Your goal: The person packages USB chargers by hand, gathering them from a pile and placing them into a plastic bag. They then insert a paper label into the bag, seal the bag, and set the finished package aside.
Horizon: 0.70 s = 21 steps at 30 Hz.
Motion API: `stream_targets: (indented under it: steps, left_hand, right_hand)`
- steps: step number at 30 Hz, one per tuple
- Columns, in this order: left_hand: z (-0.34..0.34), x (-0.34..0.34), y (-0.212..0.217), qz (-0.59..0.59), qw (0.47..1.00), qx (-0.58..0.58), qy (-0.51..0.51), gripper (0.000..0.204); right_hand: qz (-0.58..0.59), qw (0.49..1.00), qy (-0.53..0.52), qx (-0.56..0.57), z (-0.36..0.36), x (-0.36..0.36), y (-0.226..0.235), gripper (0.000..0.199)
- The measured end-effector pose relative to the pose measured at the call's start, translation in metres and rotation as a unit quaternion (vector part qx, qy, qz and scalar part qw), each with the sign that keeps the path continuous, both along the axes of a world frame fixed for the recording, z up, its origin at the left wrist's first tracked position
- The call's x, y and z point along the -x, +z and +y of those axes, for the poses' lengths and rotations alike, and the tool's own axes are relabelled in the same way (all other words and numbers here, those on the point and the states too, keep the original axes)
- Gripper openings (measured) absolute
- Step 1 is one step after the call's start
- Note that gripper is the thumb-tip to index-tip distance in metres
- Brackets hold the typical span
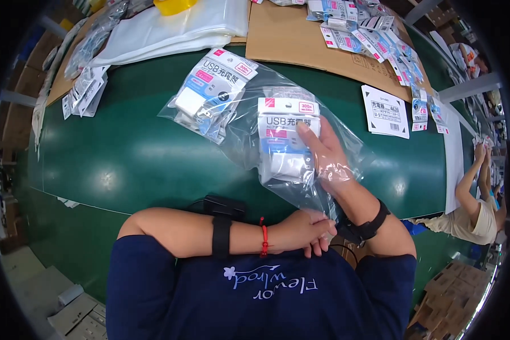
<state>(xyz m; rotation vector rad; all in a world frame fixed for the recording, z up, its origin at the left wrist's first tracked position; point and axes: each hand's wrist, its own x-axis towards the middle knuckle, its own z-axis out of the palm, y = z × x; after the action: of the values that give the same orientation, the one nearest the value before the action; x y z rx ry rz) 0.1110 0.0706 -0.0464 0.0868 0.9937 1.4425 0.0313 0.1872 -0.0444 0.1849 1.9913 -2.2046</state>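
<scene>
My right hand (330, 152) reaches into a large clear plastic bag (348, 136). Its thumb lies across the front of a stack of charger packs (286, 141), each a white and blue card with a pink mark and a white block-shaped charger. The fingers are hidden behind the stack. My left hand (311, 228) is closed on the bag's open edge, near my right wrist. Another bunch of charger packs (209, 93) lies on the green table, farther left, under or inside the bag's far end; which one I cannot tell.
A printed white label sheet (385, 111) lies at right. Brown cardboard (306, 42) at the back bears more packs (374, 42). Flat clear bags (175, 28) and a yellow tape roll (174, 5) sit back left, near more cards (86, 93). Another person (476, 212) works at far right.
</scene>
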Motion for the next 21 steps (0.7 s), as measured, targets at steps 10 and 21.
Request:
stream_targets:
  steps: [10,21]
  left_hand:
    - [-0.009,0.007,-0.001,0.017,0.999,-0.002,-0.038,0.039]
    - [-0.013,0.003,-0.013,0.296,0.94,-0.088,-0.148,0.034]
  right_hand:
    - [-0.256,0.95,0.17,-0.057,0.031,-0.002,0.026,0.031]
    - [-0.218,0.952,0.12,0.179,-0.011,0.001,0.006,0.035]
